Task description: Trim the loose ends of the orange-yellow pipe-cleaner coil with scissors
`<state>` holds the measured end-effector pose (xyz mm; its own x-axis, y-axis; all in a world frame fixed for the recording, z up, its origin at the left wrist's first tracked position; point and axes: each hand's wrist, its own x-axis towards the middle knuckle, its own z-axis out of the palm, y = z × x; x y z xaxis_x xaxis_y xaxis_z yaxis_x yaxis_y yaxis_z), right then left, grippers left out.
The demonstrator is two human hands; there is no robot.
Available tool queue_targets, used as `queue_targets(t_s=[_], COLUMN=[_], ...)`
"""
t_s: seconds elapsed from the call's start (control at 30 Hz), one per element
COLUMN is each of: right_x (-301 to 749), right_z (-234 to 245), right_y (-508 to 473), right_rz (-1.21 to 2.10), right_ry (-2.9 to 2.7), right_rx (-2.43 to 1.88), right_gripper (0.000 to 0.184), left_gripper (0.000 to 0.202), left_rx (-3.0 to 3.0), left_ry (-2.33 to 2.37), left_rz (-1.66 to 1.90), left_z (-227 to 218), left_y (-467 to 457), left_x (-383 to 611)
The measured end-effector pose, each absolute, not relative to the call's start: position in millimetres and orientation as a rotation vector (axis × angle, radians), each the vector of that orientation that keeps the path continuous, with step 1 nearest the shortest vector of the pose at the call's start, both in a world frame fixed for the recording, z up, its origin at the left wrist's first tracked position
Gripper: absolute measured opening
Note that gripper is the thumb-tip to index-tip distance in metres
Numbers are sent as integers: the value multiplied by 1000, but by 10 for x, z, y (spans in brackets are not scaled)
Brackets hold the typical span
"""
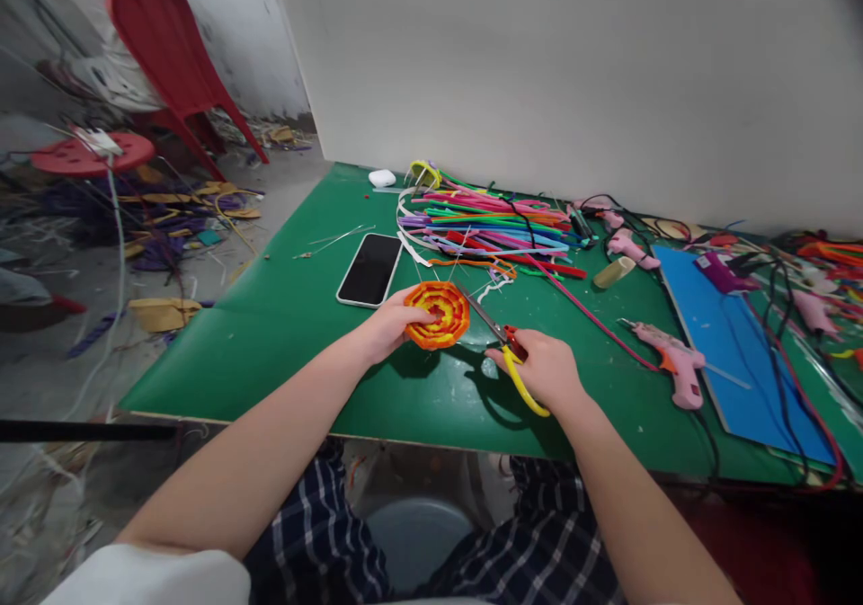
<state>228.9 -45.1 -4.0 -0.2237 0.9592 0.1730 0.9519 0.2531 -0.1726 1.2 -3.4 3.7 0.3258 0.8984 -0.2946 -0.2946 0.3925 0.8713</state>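
Note:
My left hand (pixel 389 324) holds a round woven piece (pixel 438 314) of orange, yellow and red strips just above the green table (pixel 270 317), thumb on its top face. My right hand (pixel 547 373) grips scissors (pixel 502 342) with yellow and red handles. Their blades point up and left and reach the right edge of the woven piece. Thin pale strands stick out from the piece towards the back.
A black phone (pixel 370 269) lies behind my left hand. A heap of coloured strips (pixel 485 223) fills the table's back. A pink glue gun (pixel 674 364), blue sheet (pixel 734 344), more glue guns and cables lie right. A red chair (pixel 172 57) and floor scraps are left.

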Motion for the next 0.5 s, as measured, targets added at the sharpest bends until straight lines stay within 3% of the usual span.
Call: queue_targets(t_s=[0.5], right_x=[2325], right_z=[-128], right_y=[-384], right_rz=[115], right_ry=[-2323], right_rx=[-1778], right_gripper=[36], left_gripper=[37], left_rx=[800], left_ry=[888], left_rz=[888], left_z=[-15], left_y=[-22], left_x=[-1])
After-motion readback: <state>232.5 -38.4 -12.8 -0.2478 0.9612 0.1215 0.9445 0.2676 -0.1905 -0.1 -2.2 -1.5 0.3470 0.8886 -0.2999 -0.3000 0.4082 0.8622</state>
